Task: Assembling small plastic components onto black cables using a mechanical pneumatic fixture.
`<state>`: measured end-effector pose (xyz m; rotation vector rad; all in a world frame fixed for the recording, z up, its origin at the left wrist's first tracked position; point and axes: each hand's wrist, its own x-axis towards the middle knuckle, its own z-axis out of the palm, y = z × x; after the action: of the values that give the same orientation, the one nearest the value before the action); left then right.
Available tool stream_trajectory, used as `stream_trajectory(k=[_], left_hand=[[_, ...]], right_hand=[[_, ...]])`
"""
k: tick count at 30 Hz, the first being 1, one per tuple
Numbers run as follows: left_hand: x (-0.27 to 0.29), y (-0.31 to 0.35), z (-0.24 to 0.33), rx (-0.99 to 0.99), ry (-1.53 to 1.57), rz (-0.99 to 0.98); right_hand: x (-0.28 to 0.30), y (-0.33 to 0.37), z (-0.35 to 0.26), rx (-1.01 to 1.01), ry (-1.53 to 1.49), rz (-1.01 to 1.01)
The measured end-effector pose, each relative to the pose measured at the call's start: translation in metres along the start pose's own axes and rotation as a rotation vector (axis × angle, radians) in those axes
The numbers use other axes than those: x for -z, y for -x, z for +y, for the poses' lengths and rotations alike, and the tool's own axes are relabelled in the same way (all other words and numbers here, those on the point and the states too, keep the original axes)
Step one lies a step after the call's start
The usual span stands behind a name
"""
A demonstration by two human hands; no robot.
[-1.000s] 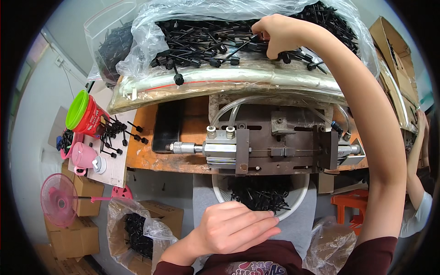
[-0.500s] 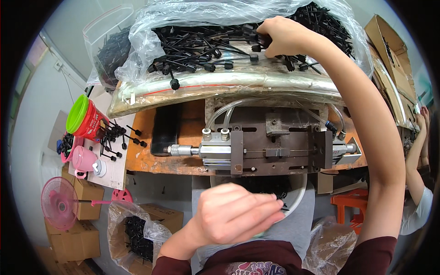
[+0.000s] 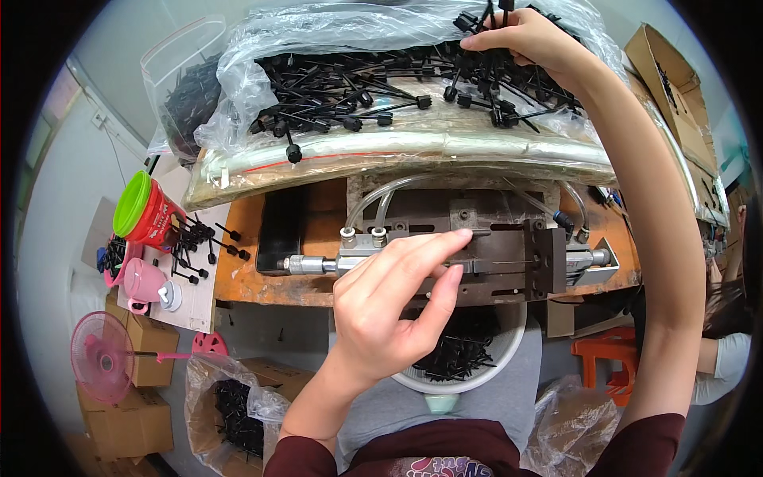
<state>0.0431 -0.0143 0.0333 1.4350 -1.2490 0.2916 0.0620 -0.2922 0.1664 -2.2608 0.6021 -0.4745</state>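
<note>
Over the middle of the metal clamping fixture [image 3: 509,274], my left hand [image 3: 389,306] reaches with fingers stretched out and thumb apart from the forefinger. A small dark bit shows by its forefinger tip; whether it is held I cannot tell. At the far right of the heap of black knob-ended plastic rods [image 3: 334,91], my right hand [image 3: 532,40] is closed around several black knob-ended rods [image 3: 501,60], some pointing up and others hanging down. In my lap, below the fixture, a white bowl [image 3: 520,338] holds many short black pieces [image 3: 457,354].
Clear plastic sheeting [image 3: 334,28] surrounds the heap. Air hoses [image 3: 381,187] arch over the fixture on an orange bench [image 3: 238,274]. To the left are a red bucket [image 3: 151,219], pink cup [image 3: 143,281] and pink fan [image 3: 103,356]. An orange stool [image 3: 596,358] and another person's sleeve [image 3: 727,370] are at right.
My left hand has risen from above the bowl to the fixture, its thumb now apart. My right hand has lifted up and rightward from the heap with several rods in it.
</note>
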Motion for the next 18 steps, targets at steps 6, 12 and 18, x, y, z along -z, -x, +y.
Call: stream_trajectory(k=[6,12,18], left_hand=[[-0.004,0.002,0.005,0.015,0.049,-0.021],[-0.005,0.011,0.01,0.036,0.073,-0.067],[0.002,0.022,0.008,0.065,0.078,-0.085]], right_hand=[[-0.013,-0.026,0.025,0.308,0.455,-0.05],[-0.058,-0.026,-0.004,0.302,0.843,-0.246],[-0.057,-0.019,-0.006,0.331,0.662,-0.267]])
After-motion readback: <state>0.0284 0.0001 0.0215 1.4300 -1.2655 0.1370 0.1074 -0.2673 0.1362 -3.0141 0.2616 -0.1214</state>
